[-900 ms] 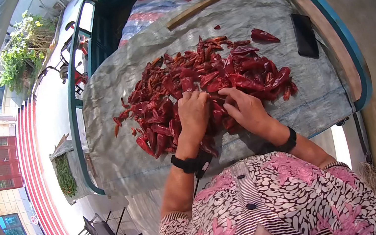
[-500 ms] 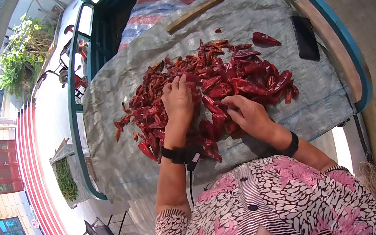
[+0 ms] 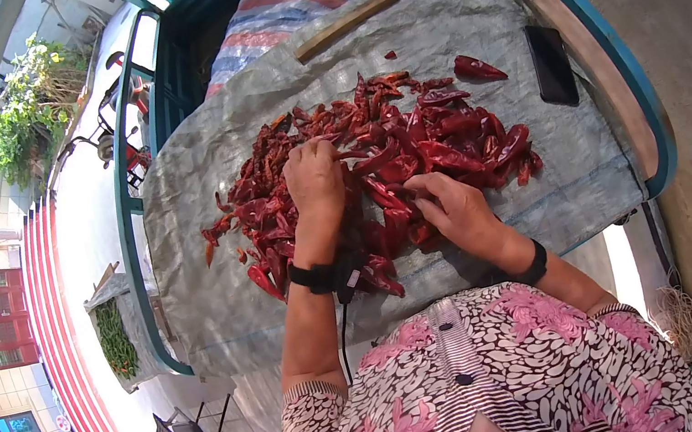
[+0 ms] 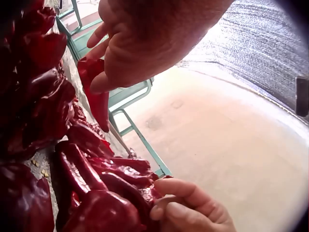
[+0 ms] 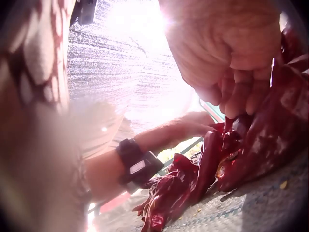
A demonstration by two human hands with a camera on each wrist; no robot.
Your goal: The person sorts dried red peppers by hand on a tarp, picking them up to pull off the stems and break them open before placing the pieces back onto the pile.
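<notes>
Dried red chili peppers [image 3: 465,153] lie in a broad heap on a grey woven sheet [image 3: 291,323]. My left hand [image 3: 315,186] is over the left part of the heap. In the left wrist view, thumb and fingers of that hand pinch one long red chili [image 4: 99,104], its tip pointing down. Lower in the heap, nearer my body, is my right hand [image 3: 459,210]. Its fingers [image 5: 236,99] curl down onto a dark red chili [image 5: 241,126] in the right wrist view, and its palm side is partly hidden.
A black phone [image 3: 552,65] lies on the sheet at the right, and a wooden strip [image 3: 379,8] at the back. One chili [image 3: 479,67] lies apart from the heap. Teal metal rails [image 3: 601,32] run along both sides. A striped bag [image 3: 286,4] fills the far end.
My left hand has moved away from the right hand, left and farther from my body, over the left part of the heap. The right hand has stayed almost in place.
</notes>
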